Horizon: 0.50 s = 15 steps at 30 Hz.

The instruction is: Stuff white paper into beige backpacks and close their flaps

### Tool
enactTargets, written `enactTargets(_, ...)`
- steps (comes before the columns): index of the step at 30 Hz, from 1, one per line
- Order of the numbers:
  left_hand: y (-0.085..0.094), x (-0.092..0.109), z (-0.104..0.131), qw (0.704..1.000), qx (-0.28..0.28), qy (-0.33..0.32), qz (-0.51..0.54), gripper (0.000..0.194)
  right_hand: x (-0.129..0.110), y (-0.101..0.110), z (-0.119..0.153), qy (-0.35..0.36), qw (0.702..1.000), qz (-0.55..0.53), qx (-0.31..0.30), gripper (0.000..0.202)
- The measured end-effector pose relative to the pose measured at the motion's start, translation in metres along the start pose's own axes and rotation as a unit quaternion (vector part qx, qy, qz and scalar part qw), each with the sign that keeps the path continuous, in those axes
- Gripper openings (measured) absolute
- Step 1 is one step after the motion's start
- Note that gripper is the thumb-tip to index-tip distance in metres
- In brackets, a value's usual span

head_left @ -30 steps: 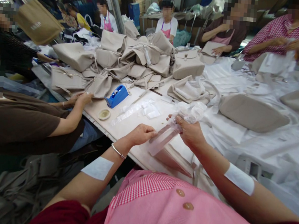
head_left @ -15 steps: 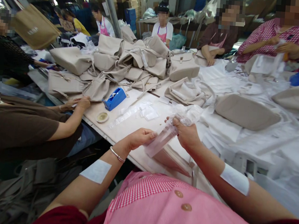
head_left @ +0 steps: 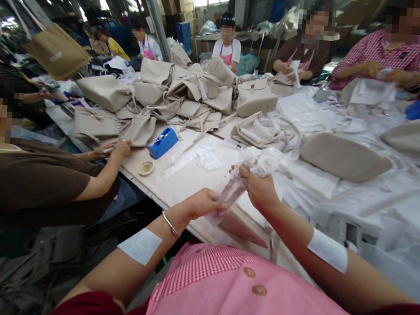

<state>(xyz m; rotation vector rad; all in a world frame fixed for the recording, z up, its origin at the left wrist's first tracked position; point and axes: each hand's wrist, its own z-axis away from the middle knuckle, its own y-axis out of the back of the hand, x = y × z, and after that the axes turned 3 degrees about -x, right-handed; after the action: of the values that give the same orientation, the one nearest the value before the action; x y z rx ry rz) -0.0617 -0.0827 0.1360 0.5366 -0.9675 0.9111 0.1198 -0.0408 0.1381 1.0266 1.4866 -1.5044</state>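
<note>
A clear plastic bag (head_left: 231, 190) stretches between my two hands above the table's front edge. My left hand (head_left: 206, 203) pinches its lower left side with thumb and fingers. My right hand (head_left: 260, 186) is closed round its upper part, where the film bunches up over the fingers. Under the plastic a beige handbag (head_left: 242, 228) lies on the table, close to my pink apron; part of it is hidden by the film and my right arm. Flat clear plastic pieces (head_left: 210, 158) lie on the table just beyond my hands.
A blue tape dispenser (head_left: 163, 143) and a small round dish (head_left: 145, 167) stand to the left. Beige bags (head_left: 189, 88) are heaped at the back. White sheets and plastic (head_left: 317, 185) cover the right side. A co-worker's hands (head_left: 118, 149) work at the left edge; more people sit opposite.
My left hand has slid slightly down and right along the plastic bag, closer to my right hand. My right hand has barely moved. A person opposite now holds up a white piece.
</note>
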Motion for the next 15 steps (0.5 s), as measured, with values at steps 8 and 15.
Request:
enactTargets(8, -0.029, 0.010, 0.006, 0.997, 0.071, 0.016, 0.025, 0.023, 0.005, -0.004, 0.029, -0.043, 0.999, -0.007, -0.026, 0.037)
enactTargets(15, -0.003, 0.032, 0.027, 0.991, 0.124, 0.034, -0.035, 0.032, -0.033, 0.036, 0.044, 0.072, 0.927, 0.361, -0.079, 0.047)
